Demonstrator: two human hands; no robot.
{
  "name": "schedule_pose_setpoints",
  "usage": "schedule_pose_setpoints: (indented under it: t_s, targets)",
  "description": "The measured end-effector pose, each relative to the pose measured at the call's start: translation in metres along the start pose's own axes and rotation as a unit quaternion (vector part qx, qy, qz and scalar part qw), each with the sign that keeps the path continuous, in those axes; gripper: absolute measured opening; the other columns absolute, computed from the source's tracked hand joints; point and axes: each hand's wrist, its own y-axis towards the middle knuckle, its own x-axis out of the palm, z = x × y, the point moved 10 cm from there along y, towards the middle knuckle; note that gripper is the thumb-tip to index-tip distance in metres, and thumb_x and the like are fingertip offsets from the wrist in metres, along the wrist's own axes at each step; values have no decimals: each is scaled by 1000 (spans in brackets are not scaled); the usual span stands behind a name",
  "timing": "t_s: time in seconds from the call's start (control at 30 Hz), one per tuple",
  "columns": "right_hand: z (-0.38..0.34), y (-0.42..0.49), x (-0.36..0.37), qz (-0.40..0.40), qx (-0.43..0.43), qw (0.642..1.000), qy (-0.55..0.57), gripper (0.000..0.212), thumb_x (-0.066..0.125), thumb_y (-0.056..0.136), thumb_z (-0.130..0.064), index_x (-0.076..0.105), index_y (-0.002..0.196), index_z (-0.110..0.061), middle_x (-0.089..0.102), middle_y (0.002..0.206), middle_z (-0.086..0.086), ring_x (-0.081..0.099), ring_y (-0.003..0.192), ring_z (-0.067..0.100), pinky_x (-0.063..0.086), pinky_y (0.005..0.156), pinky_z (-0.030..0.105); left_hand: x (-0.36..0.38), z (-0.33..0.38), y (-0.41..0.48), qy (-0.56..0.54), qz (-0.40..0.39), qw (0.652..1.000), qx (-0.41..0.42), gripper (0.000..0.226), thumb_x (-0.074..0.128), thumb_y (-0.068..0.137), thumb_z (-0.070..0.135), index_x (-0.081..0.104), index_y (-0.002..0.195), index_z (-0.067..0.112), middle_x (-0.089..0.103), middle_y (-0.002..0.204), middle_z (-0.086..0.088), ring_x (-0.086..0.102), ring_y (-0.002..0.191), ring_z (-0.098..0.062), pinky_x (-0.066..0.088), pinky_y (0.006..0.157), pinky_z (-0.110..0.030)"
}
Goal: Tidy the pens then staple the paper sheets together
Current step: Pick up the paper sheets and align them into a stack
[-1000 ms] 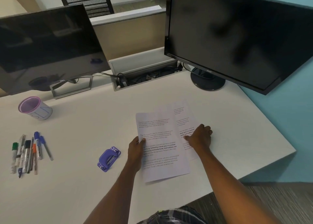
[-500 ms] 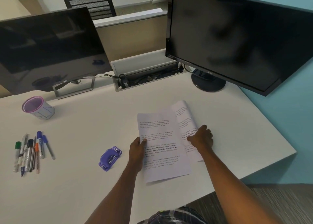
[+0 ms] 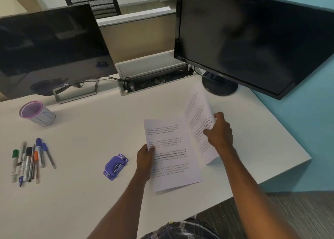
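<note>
Two printed paper sheets are in the middle of the white desk (image 3: 83, 199). My left hand (image 3: 145, 156) pinches the left edge of the flat sheet (image 3: 173, 153). My right hand (image 3: 219, 132) grips the second sheet (image 3: 197, 112), which is lifted and tilted up off the desk. A purple stapler (image 3: 115, 166) lies just left of my left hand. Several pens and markers (image 3: 29, 161) lie loose in a row at the desk's left edge. A purple-rimmed pen cup (image 3: 37, 113) stands behind them.
Two dark monitors stand at the back, one on the left (image 3: 52, 48) and one on the right (image 3: 253, 37) with its round base (image 3: 219, 85). An open cable tray (image 3: 153, 79) sits between them. The desk's edge runs close on the right, by a blue wall (image 3: 307, 130).
My right hand has lifted the right sheet from flat on the desk up to a steep tilt. My left hand has stayed on the other sheet's edge.
</note>
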Motion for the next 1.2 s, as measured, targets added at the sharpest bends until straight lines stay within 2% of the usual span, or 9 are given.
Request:
schedule_pose_setpoints:
  t_s: [0.2,0.33,0.4,0.47,0.53,0.67,0.83,1.03,1.2]
  targets:
    - [-40,-11,-19,15,-47,995,90,62,84,83,-19,42,128,-22,59,114,1,67,95,22,62,74,40,0,-2,0,-15,0,1000,-4,22,52,108,15,73,115,17,80,112,-5,77,103,-31,61,95,-50]
    - [-35,-14,7,-75,-14,965,251,55,85,81,-13,49,122,-22,66,113,-1,69,87,11,56,55,19,0,-3,1,-24,-1,1000,-10,23,51,109,19,73,112,16,82,111,-6,79,97,-27,63,82,-40]
    - [-24,-18,32,-131,24,944,303,59,87,79,-11,51,125,-18,69,116,3,72,90,16,59,57,22,-1,-3,1,-31,2,999,-14,29,47,111,27,72,105,12,81,109,-10,78,98,-32,64,80,-45]
    - [-9,-23,58,-167,58,930,322,63,89,76,-10,52,128,-15,70,120,9,73,94,22,63,67,32,-1,-3,1,-35,1,999,-13,39,40,113,31,68,107,4,78,114,-17,73,108,-43,57,96,-58]
    - [8,-28,82,-187,85,923,325,66,90,75,-9,52,128,-12,68,124,12,73,97,25,63,77,40,0,-4,2,-41,-2,999,-14,42,36,114,32,66,111,3,75,117,-18,70,114,-45,54,101,-61]
    - [35,-38,117,-200,98,932,286,67,90,75,-10,50,129,-11,65,128,12,70,104,26,62,86,44,1,-2,0,-49,-5,999,-9,40,36,115,35,68,110,12,75,120,-14,70,114,-42,56,98,-55]
    - [41,-46,126,-139,35,979,148,68,87,77,-18,45,130,-14,67,123,9,63,93,17,47,68,20,1,3,3,-35,-6,999,22,26,53,110,36,68,114,15,78,113,-4,76,102,-26,62,82,-37]
    - [36,-53,138,-133,3,989,65,72,83,81,-19,41,139,-10,59,133,12,61,118,29,52,94,35,1,5,2,-7,-7,998,57,16,54,110,23,66,120,19,77,119,-4,76,107,-27,62,95,-51]
    - [42,-46,131,-118,-13,993,-11,81,80,85,-29,34,148,-7,45,141,14,50,130,31,46,103,41,2,8,2,-31,-10,998,54,18,55,110,19,68,122,18,79,118,-5,77,105,-30,61,96,-58]
